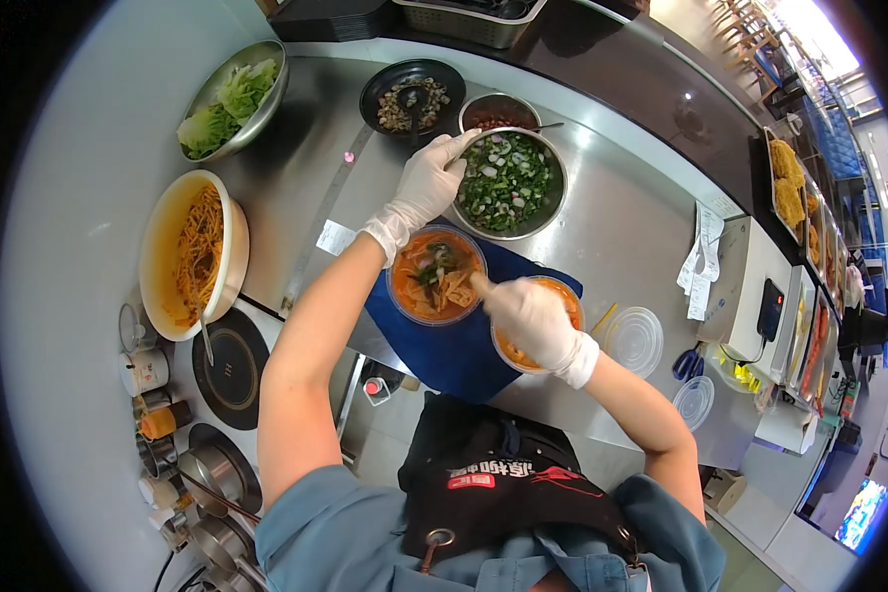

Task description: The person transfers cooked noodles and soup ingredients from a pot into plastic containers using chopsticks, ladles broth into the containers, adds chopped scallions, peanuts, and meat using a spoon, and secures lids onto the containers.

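Note:
My left hand (429, 185), in a white glove, is at the left rim of a steel bowl of chopped green onions (508, 185), its fingers pressed together at the edge. Below it, a round clear tub (436, 276) holds orange-red soup with sliced pieces and some greens on top. My gloved right hand (533, 321) is closed over a second tub (562, 296) of similar soup, its fingertips beside the first tub; the motion blurs them, and what they hold, if anything, cannot be made out. Both tubs stand on a blue cloth (424, 357).
A dark bowl (370, 104) and a small steel bowl (501, 104) sit behind. Lettuce in a steel bowl (277, 94) and a large noodle bowl (235, 259) are left. Clear lids (634, 341), scissors (689, 365) and a white box (745, 281) are right.

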Demonstrator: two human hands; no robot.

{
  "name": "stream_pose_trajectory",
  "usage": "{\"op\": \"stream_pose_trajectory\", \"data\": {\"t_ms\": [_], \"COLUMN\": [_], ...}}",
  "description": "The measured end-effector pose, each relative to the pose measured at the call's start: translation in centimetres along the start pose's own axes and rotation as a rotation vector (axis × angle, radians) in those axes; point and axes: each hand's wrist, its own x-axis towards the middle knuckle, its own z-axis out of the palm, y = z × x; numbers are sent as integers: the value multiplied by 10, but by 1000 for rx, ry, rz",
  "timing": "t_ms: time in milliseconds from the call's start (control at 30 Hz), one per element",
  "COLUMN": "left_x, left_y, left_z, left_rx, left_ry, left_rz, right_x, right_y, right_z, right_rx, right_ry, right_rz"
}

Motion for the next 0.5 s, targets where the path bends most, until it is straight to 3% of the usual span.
{"op": "stream_pose_trajectory", "data": {"t_ms": [100, 167, 200, 233, 267, 300, 333, 400, 433, 500], "left_x": [2, 3, 4, 5, 8, 9, 12, 14, 18, 25], "left_y": [1, 4, 5, 2, 0, -1, -5, 13, 12, 1], "left_z": [-1, 1, 4, 12, 20, 29, 42, 62, 73, 113], "left_rx": [-13, -7, -10, -40, -72, -104, -100, -209, -108, -213], "left_ry": [4, -36, -37, 1, 37, 37, 66, 22, 4, 22], "left_rz": [34, -35, -35, 0, 38, 20, 79, -20, 0, -94], "right_x": [-9, -8, -11, -23, -20, -19, -21, -24, -24, -19], "right_y": [-3, -6, -4, 32, 39, 41, 59, 94, 115, 151], "right_z": [-6, -30, -41, -29, -36, -44, -51, -72, -79, -89], "right_rx": [-30, -249, -291, -113, 23, 397, 519, 568, 562, 64], "right_ry": [-4, -165, 43, 598, 694, 805, 881, 829, 836, 779], "right_rz": [-189, 202, 292, 46, 280, 533, 622, 798, 793, 829]}}
